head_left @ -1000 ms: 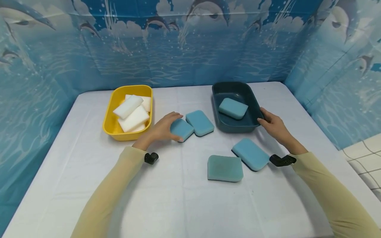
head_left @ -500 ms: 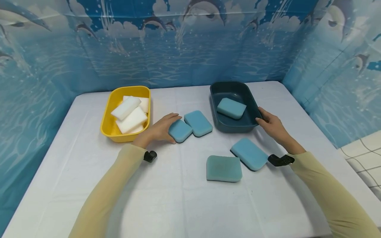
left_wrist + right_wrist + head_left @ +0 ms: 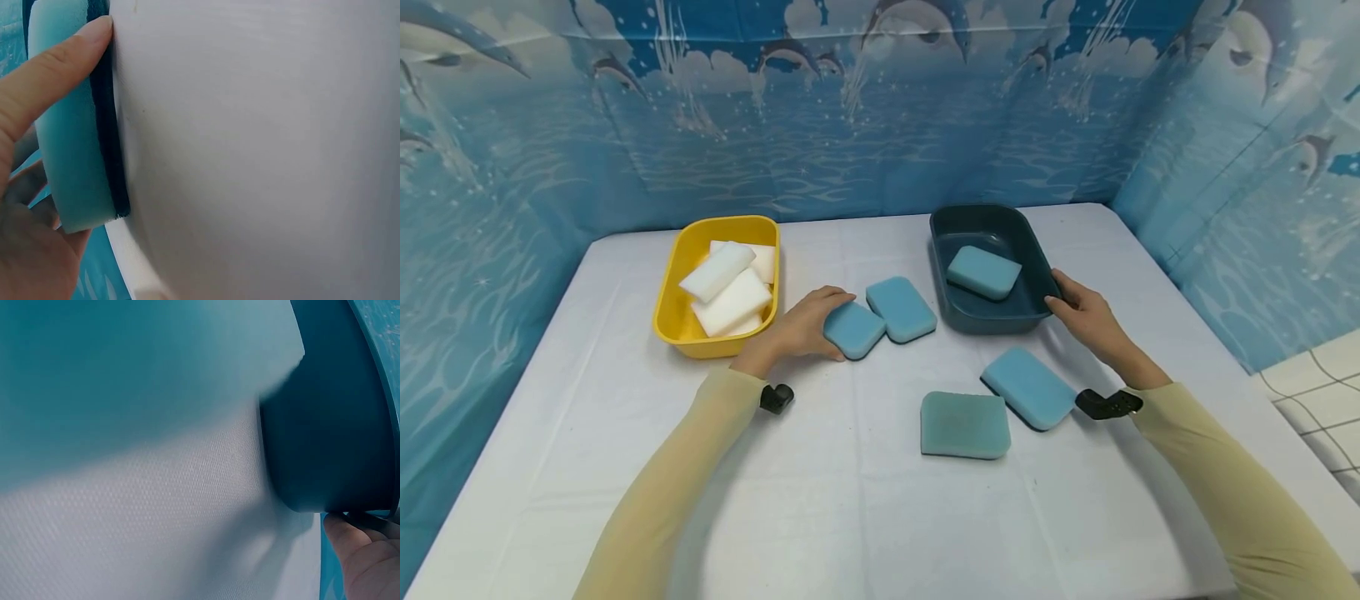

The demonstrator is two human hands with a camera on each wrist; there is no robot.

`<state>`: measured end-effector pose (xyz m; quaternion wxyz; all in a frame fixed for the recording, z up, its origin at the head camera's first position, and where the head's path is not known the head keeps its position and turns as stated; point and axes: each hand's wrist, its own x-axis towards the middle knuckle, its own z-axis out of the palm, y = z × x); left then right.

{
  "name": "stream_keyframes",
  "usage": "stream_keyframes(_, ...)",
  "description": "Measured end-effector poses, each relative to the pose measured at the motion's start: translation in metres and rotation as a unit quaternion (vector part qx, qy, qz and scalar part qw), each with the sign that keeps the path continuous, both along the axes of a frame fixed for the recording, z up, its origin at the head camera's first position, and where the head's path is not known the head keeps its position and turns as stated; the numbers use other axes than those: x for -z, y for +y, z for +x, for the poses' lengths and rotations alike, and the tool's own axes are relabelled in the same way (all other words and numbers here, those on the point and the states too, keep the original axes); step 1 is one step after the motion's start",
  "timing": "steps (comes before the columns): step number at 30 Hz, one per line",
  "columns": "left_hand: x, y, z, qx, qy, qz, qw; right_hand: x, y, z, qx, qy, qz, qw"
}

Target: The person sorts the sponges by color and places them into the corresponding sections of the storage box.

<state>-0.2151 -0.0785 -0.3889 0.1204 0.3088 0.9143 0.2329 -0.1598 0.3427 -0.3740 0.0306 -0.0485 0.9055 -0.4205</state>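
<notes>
A yellow tub (image 3: 715,347) stands at the far left of the white-covered bench (image 3: 805,517), white sponges (image 3: 728,302) heaped inside it. Just right of it, the left hand (image 3: 797,327) has its grip around a blue sponge (image 3: 853,330) lying on the bench, thumb on one side and fingers on the other. A second ago that thumb reached along the near edge; now it sits drawn back at the near corner, and the sponge shows no clear shift. A second blue sponge (image 3: 901,309) lies against its right corner. Nearer the person is a greener sponge (image 3: 965,425). The dark tub (image 3: 996,323) stands behind, with one blue sponge tilted inside. A slanted blue sponge (image 3: 1028,388) lies in front of that tub. Rightmost, the right hand (image 3: 1090,318) grips the tub's right side near the rim, as before.
</notes>
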Motion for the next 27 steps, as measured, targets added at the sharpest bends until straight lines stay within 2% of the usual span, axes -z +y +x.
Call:
stream_keyframes(10, -0.0013, -0.0032, 0.0055, -0.013, 0.002, 0.006, 0.9999, 0.0002, -0.0004, 0.0022, 0.001, -0.003, 0.000, 1.000)
stream_keyframes(15, -0.0022, -0.0052, 0.0070, -0.020, 0.015, 0.007, 0.9997, -0.0003, -0.0004, 0.0025, 0.004, -0.003, 0.005, 1.000)
stream_keyframes(27, -0.0055, -0.0050, 0.0091, -0.021, 0.019, 0.023, 0.9993, 0.0008, -0.0003, -0.0003, 0.008, 0.003, 0.002, 1.000)
